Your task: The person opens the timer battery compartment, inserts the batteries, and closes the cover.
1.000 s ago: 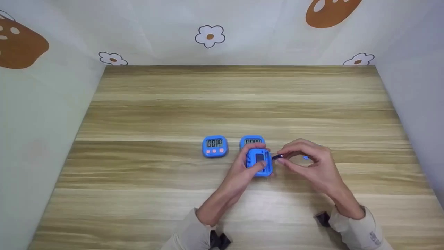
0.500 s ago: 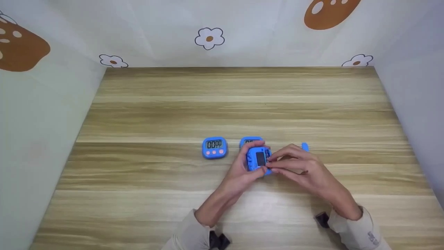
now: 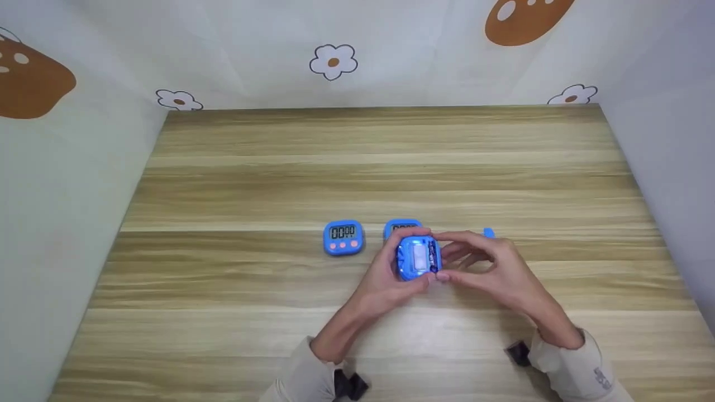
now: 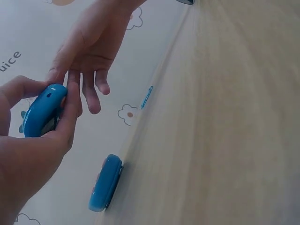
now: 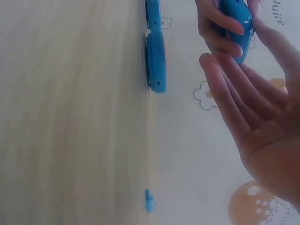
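Observation:
In the head view my left hand [image 3: 385, 279] grips a blue digital timer [image 3: 403, 259], its back facing up. A dark battery [image 3: 432, 254] with pale lettering lies in the open slot along its right side. My right hand [image 3: 503, 271] is at that side, thumb tip at the lower right corner and index fingertip by the upper one. In the right wrist view the fingers of that hand [image 5: 262, 112] extend fairly straight, the thumb touching the timer [image 5: 241, 18]. The left wrist view has the held timer [image 4: 44, 110] edge-on between left thumb and fingers.
A second blue timer [image 3: 343, 238] lies face up on the wooden table [image 3: 223, 279], reading zeros. Another timer [image 3: 401, 224] is partly covered by the left hand. A small blue cover piece [image 3: 489, 233] lies beyond the right hand. Patterned walls [image 3: 251, 56] enclose the table.
The right hand brought the battery to the timer's slot, where it now lies. The right fingers have since spread off it to the timer's right side. The left hand keeps its grip.

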Motion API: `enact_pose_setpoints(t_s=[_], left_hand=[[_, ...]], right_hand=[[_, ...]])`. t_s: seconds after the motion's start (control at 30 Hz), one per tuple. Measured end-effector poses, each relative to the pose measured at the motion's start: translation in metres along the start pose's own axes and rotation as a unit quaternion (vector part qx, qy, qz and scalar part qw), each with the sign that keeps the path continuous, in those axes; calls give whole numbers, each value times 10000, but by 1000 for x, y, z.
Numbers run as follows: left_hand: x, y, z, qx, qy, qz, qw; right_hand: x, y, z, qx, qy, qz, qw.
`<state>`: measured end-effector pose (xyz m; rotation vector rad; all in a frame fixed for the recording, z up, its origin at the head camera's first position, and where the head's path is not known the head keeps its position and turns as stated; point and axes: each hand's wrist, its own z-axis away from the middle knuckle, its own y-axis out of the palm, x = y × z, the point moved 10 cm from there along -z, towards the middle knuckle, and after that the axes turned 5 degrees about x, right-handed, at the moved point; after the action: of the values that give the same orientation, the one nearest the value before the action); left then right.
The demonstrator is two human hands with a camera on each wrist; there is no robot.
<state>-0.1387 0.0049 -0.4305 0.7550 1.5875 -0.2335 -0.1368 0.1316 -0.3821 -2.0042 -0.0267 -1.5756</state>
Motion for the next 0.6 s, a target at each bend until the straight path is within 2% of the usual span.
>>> enact_pose_setpoints(t_s=[0.17, 0.27, 0.37, 0.47, 0.53, 0.6], left_hand=[[-2, -2, -1, -142, 221, -57, 9996], [-1, -1, -2, -183, 218, 79, 9996], [2, -1, -3, -265, 151, 277, 9991], [5, -3, -2, -431, 35, 237, 9988], [7, -4, -1, -472, -70, 202, 9987], [9, -3, 0, -420, -204, 314, 9984]], right_hand=[[-28, 7, 1, 27, 340, -791, 9963], [-38, 15, 1, 151, 420, -1356, 9898], [-40, 22, 1, 269, 412, -1628, 9854], [-40, 26, 1, 420, 445, -1515, 9866], [-39, 23, 1, 537, 440, -1231, 9900], [-37, 11, 2, 526, 347, -735, 9953]])
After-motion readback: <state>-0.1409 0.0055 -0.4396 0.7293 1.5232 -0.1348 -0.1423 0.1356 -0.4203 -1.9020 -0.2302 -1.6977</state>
